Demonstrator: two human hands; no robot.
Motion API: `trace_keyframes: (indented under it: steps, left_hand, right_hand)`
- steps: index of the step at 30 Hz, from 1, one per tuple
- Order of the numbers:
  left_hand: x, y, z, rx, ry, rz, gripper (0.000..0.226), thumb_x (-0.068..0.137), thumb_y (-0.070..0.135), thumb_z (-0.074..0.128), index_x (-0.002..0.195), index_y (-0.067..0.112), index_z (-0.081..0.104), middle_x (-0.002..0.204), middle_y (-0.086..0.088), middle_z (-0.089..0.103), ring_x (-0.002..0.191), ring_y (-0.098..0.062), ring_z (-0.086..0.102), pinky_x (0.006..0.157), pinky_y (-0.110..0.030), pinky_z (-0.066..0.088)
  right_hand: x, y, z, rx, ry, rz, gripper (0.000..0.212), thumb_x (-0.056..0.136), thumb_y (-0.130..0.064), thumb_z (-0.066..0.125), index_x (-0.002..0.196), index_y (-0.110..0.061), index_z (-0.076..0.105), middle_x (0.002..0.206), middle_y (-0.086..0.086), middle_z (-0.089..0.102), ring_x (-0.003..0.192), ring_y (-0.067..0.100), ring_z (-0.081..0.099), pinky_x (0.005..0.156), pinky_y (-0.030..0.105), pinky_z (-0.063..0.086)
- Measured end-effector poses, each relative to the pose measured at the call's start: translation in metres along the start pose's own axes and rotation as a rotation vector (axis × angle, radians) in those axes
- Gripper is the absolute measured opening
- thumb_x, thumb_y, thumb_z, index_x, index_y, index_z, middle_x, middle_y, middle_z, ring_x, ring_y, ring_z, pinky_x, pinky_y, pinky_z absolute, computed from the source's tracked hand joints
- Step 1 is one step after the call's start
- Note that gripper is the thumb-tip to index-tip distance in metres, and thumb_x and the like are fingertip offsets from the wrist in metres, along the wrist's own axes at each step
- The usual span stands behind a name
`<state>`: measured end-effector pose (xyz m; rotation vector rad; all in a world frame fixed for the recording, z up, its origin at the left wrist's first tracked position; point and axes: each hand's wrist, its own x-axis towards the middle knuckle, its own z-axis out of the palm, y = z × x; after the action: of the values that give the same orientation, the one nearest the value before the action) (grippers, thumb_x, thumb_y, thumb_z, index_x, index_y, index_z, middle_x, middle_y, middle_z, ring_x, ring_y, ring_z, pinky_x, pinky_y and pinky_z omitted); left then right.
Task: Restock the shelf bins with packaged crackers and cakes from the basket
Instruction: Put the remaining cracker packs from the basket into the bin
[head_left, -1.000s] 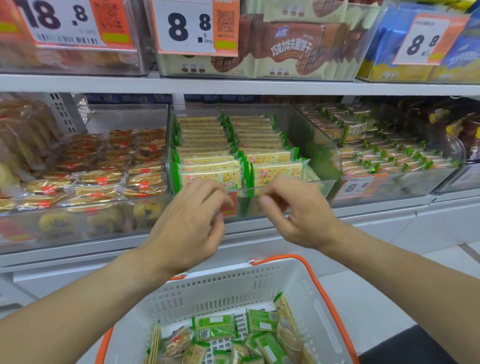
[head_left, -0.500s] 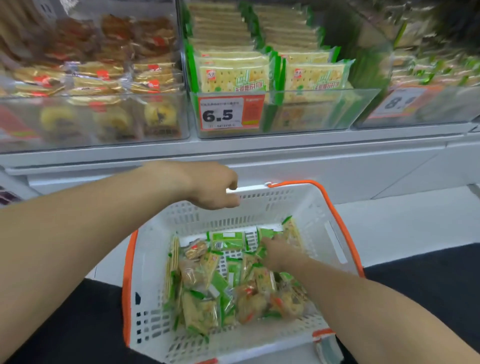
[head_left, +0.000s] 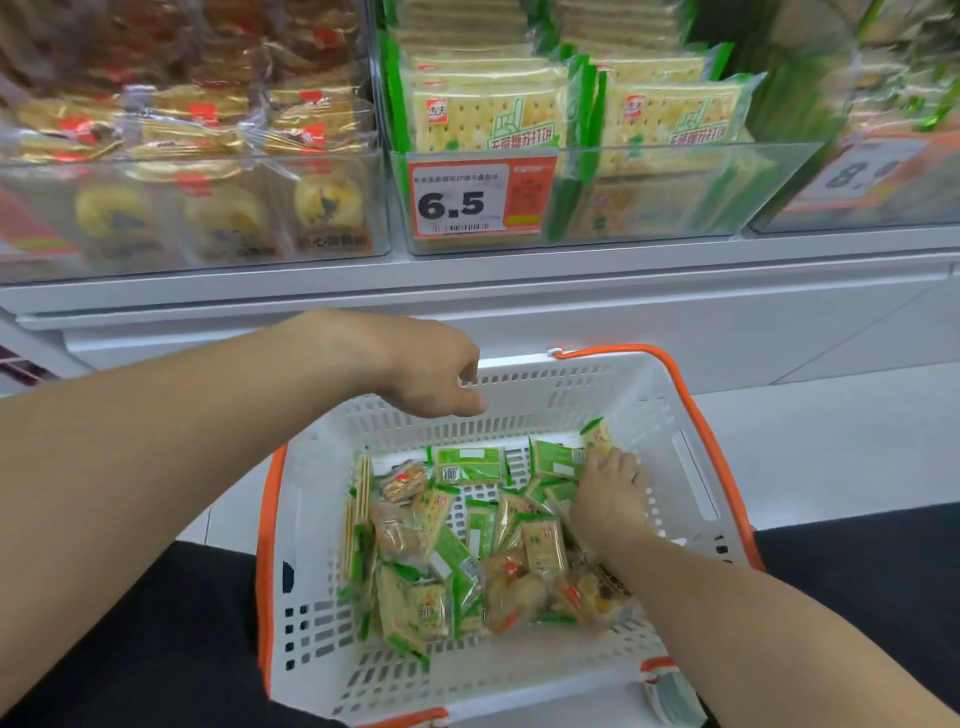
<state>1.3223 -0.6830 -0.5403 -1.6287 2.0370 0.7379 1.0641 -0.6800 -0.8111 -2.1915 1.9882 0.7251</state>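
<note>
Head view: I note both hands have dropped from the cracker bin (head_left: 597, 192); right hand (head_left: 610, 499), fingers curled among basket (head_left: 519, 384) packets (head_left: 470, 465), grasp unclear; left hand (head_left: 434, 371) loosely curled, empty; next pick starting.

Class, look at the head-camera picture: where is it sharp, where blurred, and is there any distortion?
Head view: the 6.5 price tag reads sharp; the bin at far right is smeared by blur; the shelf edge bows, a wide-angle effect; lighting is even.
</note>
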Motion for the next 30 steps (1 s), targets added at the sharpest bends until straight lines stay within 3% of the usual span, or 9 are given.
trace_keyframes:
  steps: [3,8,11,13,15,19,23,26,30]
  left_hand:
    - [0.003,0.0,0.0,0.002,-0.016,0.002,0.055,0.101,0.055,0.043,0.143,0.02,0.047,0.142,0.001,0.053,0.126,-0.02,0.051,0.096,-0.029,0.038]
    - [0.004,0.001,-0.003,-0.007,-0.001,0.011,0.055,0.1,0.057,0.043,0.141,0.021,0.048,0.139,0.002,0.054,0.122,-0.02,0.052,0.1,-0.033,0.042]
    - [0.002,0.001,-0.002,-0.014,-0.004,0.01,0.054,0.1,0.058,0.043,0.141,0.022,0.048,0.138,0.003,0.055,0.121,-0.019,0.053,0.101,-0.034,0.043]
    - [0.001,0.0,-0.002,-0.017,-0.001,0.007,0.054,0.1,0.058,0.043,0.14,0.023,0.048,0.137,0.003,0.055,0.12,-0.019,0.053,0.102,-0.035,0.043]
    - [0.0,-0.001,-0.001,-0.021,-0.002,0.0,0.054,0.1,0.058,0.043,0.14,0.023,0.049,0.137,0.004,0.055,0.119,-0.019,0.053,0.102,-0.035,0.043]
    - [0.0,-0.003,0.0,-0.029,-0.012,-0.015,0.055,0.099,0.059,0.044,0.141,0.023,0.048,0.137,0.004,0.055,0.12,-0.019,0.053,0.101,-0.034,0.043]
    - [-0.001,-0.003,0.001,-0.024,-0.016,-0.016,0.055,0.1,0.059,0.043,0.141,0.023,0.048,0.136,0.004,0.055,0.119,-0.019,0.053,0.097,-0.032,0.042]
    - [-0.001,-0.003,0.0,-0.02,-0.03,-0.016,0.056,0.1,0.059,0.044,0.142,0.023,0.047,0.137,0.003,0.054,0.12,-0.02,0.053,0.099,-0.033,0.043]
    - [0.001,0.004,-0.003,-0.023,-0.015,0.006,0.055,0.1,0.057,0.045,0.142,0.021,0.048,0.137,0.001,0.055,0.121,-0.022,0.054,0.099,-0.034,0.044]
  right_hand:
    - [0.001,0.009,0.008,0.026,-0.017,0.078,0.039,0.099,-0.032,0.045,0.131,-0.012,0.039,0.133,0.014,0.05,0.121,0.03,0.05,0.102,0.04,0.043]
    - [0.012,0.012,0.007,0.227,-0.082,0.145,0.075,0.097,-0.041,0.051,0.148,0.006,0.023,0.148,0.02,0.038,0.137,0.031,0.041,0.11,0.038,0.039]
    - [0.02,0.007,-0.004,0.261,-0.095,0.181,0.048,0.092,-0.027,0.048,0.132,-0.001,0.048,0.137,0.017,0.042,0.129,0.031,0.043,0.109,0.04,0.037]
    - [0.023,0.001,-0.008,0.292,-0.029,0.199,0.03,0.09,-0.018,0.048,0.116,-0.008,0.055,0.131,0.015,0.043,0.124,0.031,0.043,0.109,0.039,0.033]
    - [0.025,-0.005,-0.004,0.354,-0.012,0.169,0.029,0.092,-0.014,0.048,0.12,-0.008,0.049,0.131,0.017,0.048,0.122,0.032,0.049,0.106,0.039,0.037]
    - [0.029,-0.009,-0.002,0.458,-0.061,0.085,0.051,0.089,0.0,0.048,0.138,-0.007,0.033,0.124,0.017,0.056,0.11,0.034,0.061,0.087,0.04,0.053]
    - [0.031,-0.004,-0.017,0.175,-0.095,-0.112,0.05,0.091,-0.003,0.049,0.139,-0.017,0.041,0.124,0.014,0.046,0.114,0.034,0.051,0.091,0.045,0.05]
    - [0.028,-0.006,-0.039,0.021,-0.052,-0.212,0.039,0.096,-0.006,0.047,0.133,-0.016,0.052,0.124,0.011,0.047,0.115,0.031,0.053,0.093,0.044,0.049]
    - [0.024,-0.001,-0.082,0.139,0.008,-0.27,0.029,0.098,-0.021,0.052,0.124,-0.014,0.063,0.117,0.009,0.055,0.105,0.029,0.061,0.091,0.038,0.051]
